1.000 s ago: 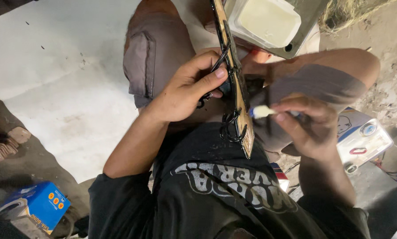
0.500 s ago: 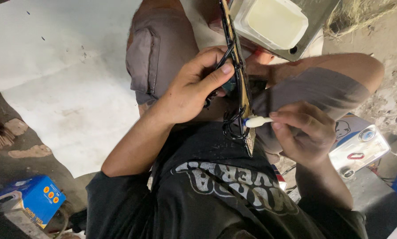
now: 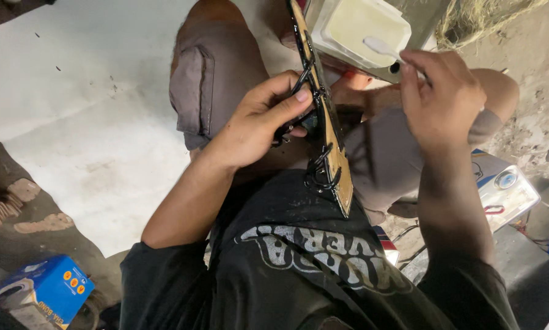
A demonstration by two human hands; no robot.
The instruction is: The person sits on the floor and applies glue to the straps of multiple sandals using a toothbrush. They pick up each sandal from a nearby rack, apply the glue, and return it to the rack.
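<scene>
Pinching a slim white applicator (image 3: pixel 384 47) between thumb and fingertips, our right hand (image 3: pixel 436 101) sits in the upper right of the frame, and the pale swab-like tip pokes out to the upper left of the grip, over the cream-coloured paste in the open white tub (image 3: pixel 363 30). We cannot tell whether the tip touches the paste or hangs just above it.

Our left hand (image 3: pixel 259 125) is in the middle of the frame, fingers curled and thumb pressed against the near edge of a long, thin sandal sole (image 3: pixel 329 128), tan on its face with black straps (image 3: pixel 323 171) looping off its left side. We hold the sole on edge, so we see it almost as a blade. Its long axis runs from the top centre of the frame down and slightly right, ending in a point just above our black shirt (image 3: pixel 311 269).

What matters is this: the sole lies to the lower left of the applicator grip, close beside it but apart, with the tub above and the sole's tan face turned toward the right hand. The right hand is much nearer the tub; the left is the one on the sole.

Further out, a grey-shorted knee (image 3: pixel 201 79) lies at upper centre, a blue carton (image 3: pixel 51 290) at lower left, and a white sheet (image 3: pixel 73 91) covers the ground at upper left.
</scene>
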